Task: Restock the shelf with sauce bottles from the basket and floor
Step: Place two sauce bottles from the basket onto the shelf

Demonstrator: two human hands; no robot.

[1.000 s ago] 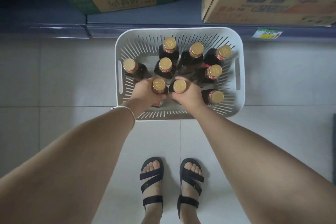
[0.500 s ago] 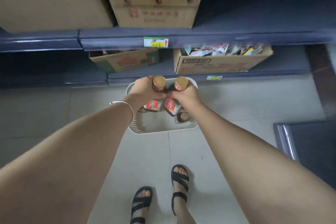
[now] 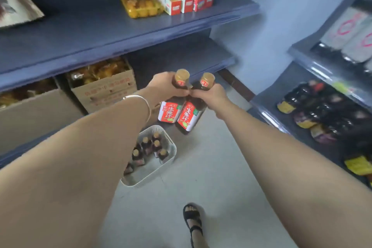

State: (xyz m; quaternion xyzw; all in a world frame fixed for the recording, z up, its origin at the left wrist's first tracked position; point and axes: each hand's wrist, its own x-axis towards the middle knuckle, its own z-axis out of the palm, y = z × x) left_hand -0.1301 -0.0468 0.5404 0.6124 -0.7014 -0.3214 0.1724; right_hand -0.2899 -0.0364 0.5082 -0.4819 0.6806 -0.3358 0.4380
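Left bottle [image 3: 168, 111], neck gripped by left hand [image 3: 165, 86], and right bottle [image 3: 188, 116], neck gripped by right hand [image 3: 211, 96], touching, aloft before blue shelf [image 3: 191, 52]; more bottles [image 3: 148, 145] upright in basket [image 3: 149, 175] on floor [image 3: 201, 167].

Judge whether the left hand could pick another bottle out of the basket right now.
Probably not: the left hand grips a sauce bottle by its neck, high above the basket.

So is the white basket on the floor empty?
Not empty. The white basket holds several gold-capped sauce bottles, standing upright.
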